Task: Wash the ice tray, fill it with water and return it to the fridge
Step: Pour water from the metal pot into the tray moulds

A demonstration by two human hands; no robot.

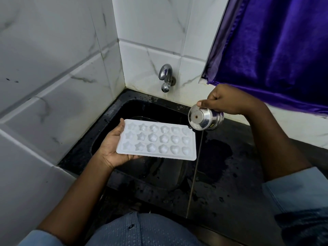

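The tray [158,141] is being gripped at its left short end by the left hand [113,146]: the thumb is being laid over the top edge and the fingers are being spread beneath, so the end is being pinched between them. The tray is being held nearly level above the sink [159,98], with its far right corner just beside the cup [204,119].

The cup is being clasped by the right hand [225,102], fingers curled round its body. It is being tipped on its side with the base toward the camera. Its mouth is hidden, so whether water is being poured cannot be told.

The tray is being judged thin, light and somewhat flexible, and probably slippery when wet. Once filled it is likely to sag and spill if held by one end only, so support is being advised under the middle or at both short ends, with the tray kept level.

The tap [166,77] is being left untouched on the wall behind.
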